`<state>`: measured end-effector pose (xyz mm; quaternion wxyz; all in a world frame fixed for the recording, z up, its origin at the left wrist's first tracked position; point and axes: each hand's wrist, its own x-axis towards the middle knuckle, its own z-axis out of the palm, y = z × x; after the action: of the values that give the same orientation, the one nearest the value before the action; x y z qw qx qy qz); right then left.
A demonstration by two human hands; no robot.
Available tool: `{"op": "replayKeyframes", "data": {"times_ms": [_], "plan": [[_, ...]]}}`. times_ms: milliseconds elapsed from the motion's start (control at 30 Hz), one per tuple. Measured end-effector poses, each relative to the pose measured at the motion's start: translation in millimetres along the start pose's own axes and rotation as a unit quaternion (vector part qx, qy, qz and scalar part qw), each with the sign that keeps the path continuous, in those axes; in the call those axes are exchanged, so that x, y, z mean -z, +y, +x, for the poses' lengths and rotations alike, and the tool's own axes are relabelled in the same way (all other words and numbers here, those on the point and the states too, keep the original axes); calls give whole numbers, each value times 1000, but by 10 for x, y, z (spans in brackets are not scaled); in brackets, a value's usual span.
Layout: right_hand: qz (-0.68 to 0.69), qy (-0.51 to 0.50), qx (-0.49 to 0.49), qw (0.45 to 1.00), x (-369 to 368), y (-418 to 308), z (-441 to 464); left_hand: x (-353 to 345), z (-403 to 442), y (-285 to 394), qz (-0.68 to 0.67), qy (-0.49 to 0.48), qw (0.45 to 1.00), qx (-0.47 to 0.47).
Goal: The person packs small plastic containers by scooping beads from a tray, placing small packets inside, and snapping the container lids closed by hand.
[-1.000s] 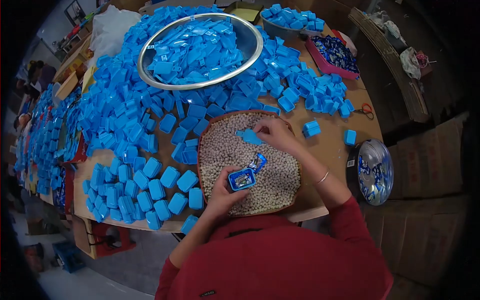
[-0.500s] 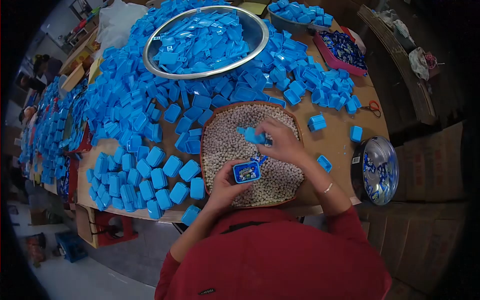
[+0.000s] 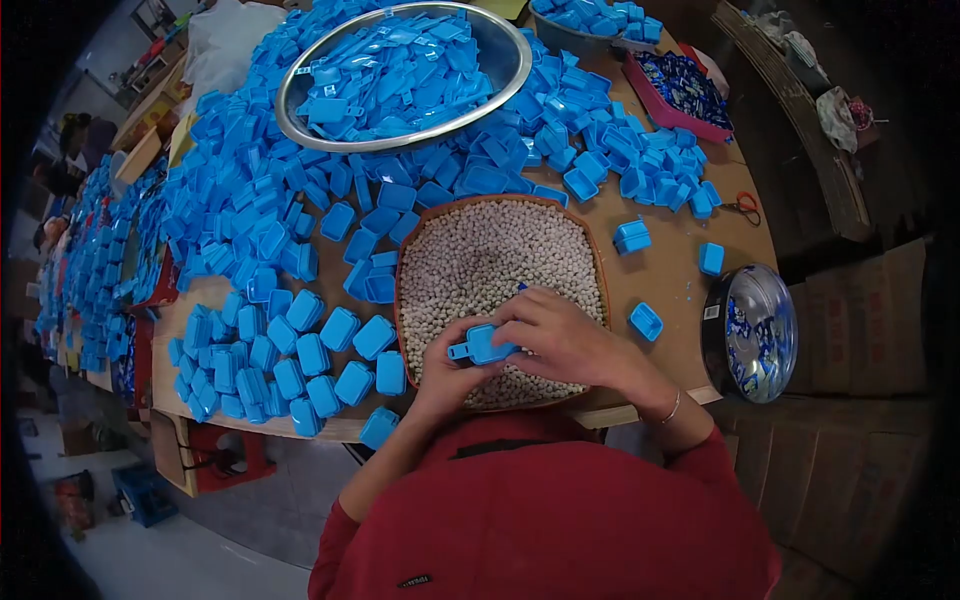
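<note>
My left hand (image 3: 445, 372) is closed around a small blue plastic box held low over a tray of pale round beads or beans (image 3: 480, 235). A light blue lid (image 3: 484, 345) with a tab covers the box's top and hides what is inside. The fingers of my right hand (image 3: 552, 330) are closed at the lid's right edge. Behind them a bit of dark blue wrapper (image 3: 522, 287) shows. The tray's reddish-brown rim (image 3: 399, 300) runs around both hands.
Closed blue boxes (image 3: 290, 378) stand at left. Loose blue boxes (image 3: 240, 200) are heaped behind, under a steel bowl (image 3: 524, 75) of lids. A pink basket (image 3: 690, 122) of packets, scissors (image 3: 745, 207) and a round clear container (image 3: 755, 335) of packets are at right.
My right hand has come down and left with the lid, from above the beads onto the box in my left hand. The box's printed packet is now covered.
</note>
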<state>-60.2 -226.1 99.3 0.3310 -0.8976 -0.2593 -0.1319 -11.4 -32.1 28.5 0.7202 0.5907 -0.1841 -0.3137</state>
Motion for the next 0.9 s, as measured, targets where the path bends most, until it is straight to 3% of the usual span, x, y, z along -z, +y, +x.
{"op": "replayKeyframes", "data": {"times_ms": [67, 367, 533, 633, 733, 767, 900], "plan": [[0, -1, -2, 1000, 12, 3, -8, -7, -17, 62, -23, -1, 999, 36], [4, -11, -10, 1000, 11, -38, -12, -17, -1, 54, 18, -7, 1000, -23], [-4, -7, 7, 1000, 29, -65, -45, 39, -68, 202, -63, -38, 997, 36], [103, 56, -18, 993, -97, -9, -95, 31, -81, 217, -53, -37, 997, 37], [274, 124, -253, 920, -211, -47, -157, 47, -91, 168, -30, -20, 999, 16], [326, 76, -292, 896, -244, 8, -218, 57, -100, 134, -29, -13, 999, 6], [429, 89, -315, 842, -335, 5, -244, 106, -81, 75, -16, -27, 999, -23]]}}
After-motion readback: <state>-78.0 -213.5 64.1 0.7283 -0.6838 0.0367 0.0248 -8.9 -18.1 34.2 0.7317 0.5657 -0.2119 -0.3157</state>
